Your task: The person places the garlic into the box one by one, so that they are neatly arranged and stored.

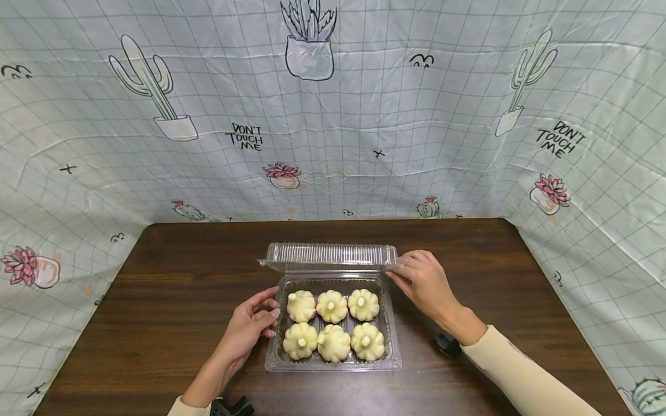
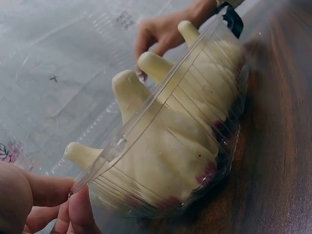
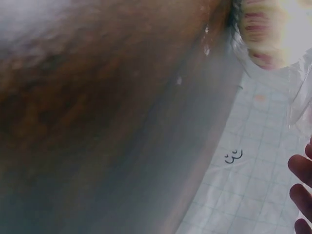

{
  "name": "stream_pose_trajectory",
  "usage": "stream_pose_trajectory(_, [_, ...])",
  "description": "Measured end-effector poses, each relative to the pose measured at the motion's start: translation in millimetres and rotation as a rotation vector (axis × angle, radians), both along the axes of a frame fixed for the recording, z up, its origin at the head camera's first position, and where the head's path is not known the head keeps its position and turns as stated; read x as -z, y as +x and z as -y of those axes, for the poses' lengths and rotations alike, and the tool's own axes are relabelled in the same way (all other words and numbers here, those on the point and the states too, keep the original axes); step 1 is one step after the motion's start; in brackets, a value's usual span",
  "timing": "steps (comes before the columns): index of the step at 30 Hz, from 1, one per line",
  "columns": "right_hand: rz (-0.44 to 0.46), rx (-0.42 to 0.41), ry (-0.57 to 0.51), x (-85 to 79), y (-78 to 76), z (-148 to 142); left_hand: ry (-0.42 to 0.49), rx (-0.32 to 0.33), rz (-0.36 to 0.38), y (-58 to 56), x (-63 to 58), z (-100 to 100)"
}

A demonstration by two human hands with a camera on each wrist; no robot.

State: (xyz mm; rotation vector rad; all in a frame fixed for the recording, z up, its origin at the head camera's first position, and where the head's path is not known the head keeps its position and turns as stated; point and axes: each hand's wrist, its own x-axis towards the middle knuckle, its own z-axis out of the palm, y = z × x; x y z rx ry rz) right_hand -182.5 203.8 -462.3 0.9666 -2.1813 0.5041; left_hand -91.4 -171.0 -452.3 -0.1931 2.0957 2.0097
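A clear plastic clamshell container [image 1: 333,367] sits on the table with its hinged lid [image 1: 333,254] raised at the back. Inside are several pale garlic bulbs [image 1: 331,306] in two rows, stems mostly upward; their purplish bases show through the wall in the left wrist view. My left hand [image 1: 248,323] pinches the container's left rim between thumb and fingers [image 2: 51,190]. At the lid's right front corner, my right hand [image 1: 426,283] grips the edge. The right wrist view catches only some fingertips [image 3: 302,168] and one bulb [image 3: 268,34].
The dark wooden table [image 1: 182,300] extends around the container on all sides. A printed grid curtain [image 1: 333,144] hangs behind it and along both sides. Each wrist wears a black strap-on device, such as the left one [image 1: 231,406].
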Motion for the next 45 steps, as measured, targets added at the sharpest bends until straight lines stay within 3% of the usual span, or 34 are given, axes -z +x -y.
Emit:
stream_pose_trajectory(5, [-0.028,-0.015,0.066,1.9,3.1,-4.2,0.017,0.016,0.017,1.3,0.6,1.4])
stream_pose_trajectory(11, [-0.034,-0.062,0.104,2.2,6.6,-6.4,0.104,0.026,0.077,1.4,0.5,3.9])
stream_pose_trajectory(22, [-0.033,-0.071,0.157,4.2,14.0,-8.1,0.231,0.002,0.078,1.2,-1.6,4.8])
stream_pose_trajectory(36, [-0.008,-0.044,0.22,6.2,18.9,-11.6,0.138,-0.002,0.077,-1.3,1.2,3.4])
stream_pose_trajectory(45, [0.079,0.003,0.173,3.7,31.3,-12.0,0.053,0.005,0.038,0.0,2.3,2.3])
